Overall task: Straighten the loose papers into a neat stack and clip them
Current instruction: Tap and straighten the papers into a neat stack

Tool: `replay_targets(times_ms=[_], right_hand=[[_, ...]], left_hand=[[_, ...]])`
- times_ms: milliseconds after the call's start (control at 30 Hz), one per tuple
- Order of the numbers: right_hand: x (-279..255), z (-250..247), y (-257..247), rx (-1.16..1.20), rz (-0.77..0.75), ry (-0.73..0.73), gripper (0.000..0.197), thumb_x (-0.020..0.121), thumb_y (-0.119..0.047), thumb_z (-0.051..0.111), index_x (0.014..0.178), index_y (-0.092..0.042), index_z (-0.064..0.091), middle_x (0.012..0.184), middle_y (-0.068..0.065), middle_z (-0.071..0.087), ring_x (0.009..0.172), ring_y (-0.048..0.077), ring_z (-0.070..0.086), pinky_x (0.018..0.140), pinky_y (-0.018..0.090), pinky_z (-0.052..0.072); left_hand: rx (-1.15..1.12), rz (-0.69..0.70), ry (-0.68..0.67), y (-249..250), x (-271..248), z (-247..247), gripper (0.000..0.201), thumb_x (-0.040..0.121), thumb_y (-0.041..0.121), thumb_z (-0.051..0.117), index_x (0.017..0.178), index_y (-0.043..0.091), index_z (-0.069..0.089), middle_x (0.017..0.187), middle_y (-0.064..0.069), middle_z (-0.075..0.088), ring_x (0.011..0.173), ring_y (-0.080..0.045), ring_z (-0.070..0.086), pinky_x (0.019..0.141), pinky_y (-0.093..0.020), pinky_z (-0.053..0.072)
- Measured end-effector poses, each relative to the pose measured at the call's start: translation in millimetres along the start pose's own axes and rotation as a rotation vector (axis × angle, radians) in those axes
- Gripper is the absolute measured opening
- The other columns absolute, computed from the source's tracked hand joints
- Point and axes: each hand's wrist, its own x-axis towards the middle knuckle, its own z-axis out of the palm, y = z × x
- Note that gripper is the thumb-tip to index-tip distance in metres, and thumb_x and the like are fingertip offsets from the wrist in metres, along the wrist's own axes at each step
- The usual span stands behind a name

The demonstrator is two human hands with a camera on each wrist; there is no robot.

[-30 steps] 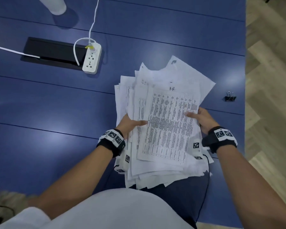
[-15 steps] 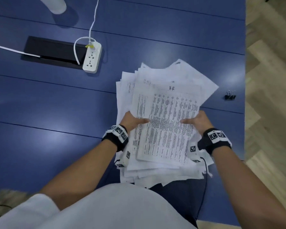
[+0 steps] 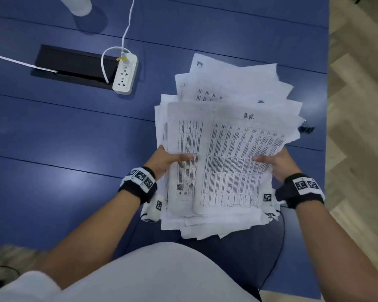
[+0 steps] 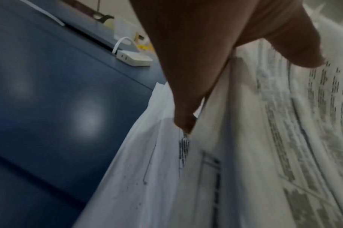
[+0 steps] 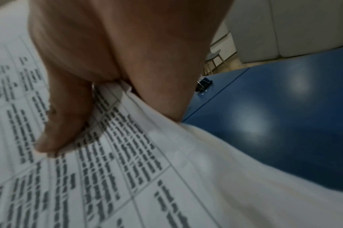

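Blue worktop point(image 3: 52, 131) carries it all; the papers point(image 3: 227, 149) are a thick fanned bundle held over its near right part, near edge hanging past the worktop's front toward the person. Vs a sec ago the bundle sits higher and nearer the head cam, far sheets splayed wider, and its right corners now cover part of the binder clip point(image 3: 306, 129), which was in full view before, so prob lifted for a tap or re-square, not squared yet. Left hand point(image 3: 165, 161) grips the left side, thumb flat on top of the sheets, other fingers under & hidden. Right hand point(image 3: 277, 163) does the same on the right side, thumb pressed on the print, sheet edges wedged in the crook by the thumb. Edges are uneven on all sides, so clipping looks a way off. Power strip point(image 3: 125, 73) w/ white cable lies well apart, far left
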Motion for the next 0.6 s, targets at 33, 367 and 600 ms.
replay_targets(times_ms=[33,367,600], right_hand=[[-4,3,-4,0.013,-0.034,-0.037,0.092,0.053,-0.025,0.091,0.134,-0.011,0.049,0.128,0.000,0.064,0.122,0.014,0.058,0.102,0.033,0.043],[25,20,-6,0.237,0.165,0.031,0.057,0.088,-0.055,0.059,0.120,-0.008,0.058,0.091,0.001,0.064,0.079,0.017,0.061,0.074,0.032,0.048],[46,30,-24,0.227,0.050,0.386,0.005,0.094,-0.010,0.061,0.089,-0.007,0.062,0.080,0.005,0.062,0.052,0.014,0.056,0.050,0.025,0.045]], left_hand=[[0.023,0.028,-0.023,4,-3,2,0.094,0.058,0.036,0.091,0.137,0.018,0.044,0.129,0.002,0.061,0.122,-0.011,0.056,0.105,-0.038,0.044],[0.062,0.081,0.203,4,7,14,0.118,0.063,0.003,0.086,0.152,0.023,0.011,0.156,-0.003,0.023,0.142,-0.020,0.026,0.115,-0.039,0.026],[0.119,0.026,0.252,0,5,13,0.101,0.067,0.013,0.086,0.146,0.011,0.024,0.140,-0.005,0.044,0.134,-0.025,0.040,0.105,-0.030,0.037]])
